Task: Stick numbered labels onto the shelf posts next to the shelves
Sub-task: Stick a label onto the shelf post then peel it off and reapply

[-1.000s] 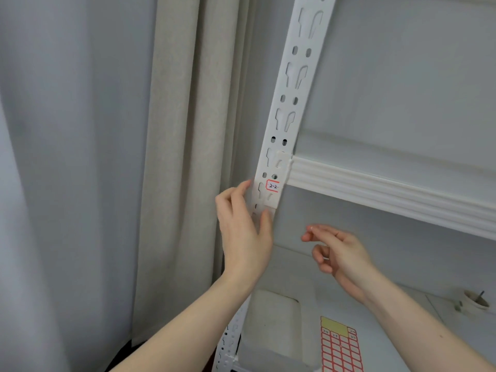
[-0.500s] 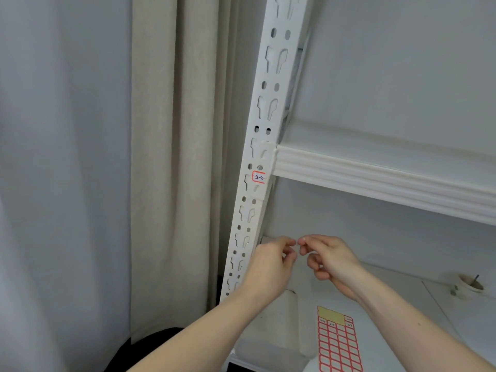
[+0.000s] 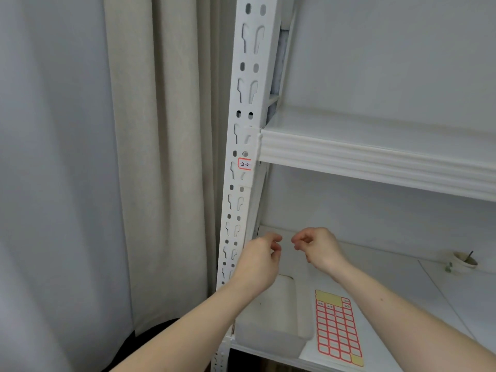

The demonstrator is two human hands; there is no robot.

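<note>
Below the "2-2" label (image 3: 244,164) on the white shelf post (image 3: 248,103), the left hand (image 3: 259,261) and right hand (image 3: 319,248) hover apart, fingers curled, above the label sheet (image 3: 337,327).

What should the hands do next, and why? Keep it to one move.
Probably the right hand should drop to the red-bordered label sheet on the lower shelf and peel the next label. The "2-2" label is already stuck on the white slotted shelf post, and both hands look empty, the left hand beside the post.
</note>
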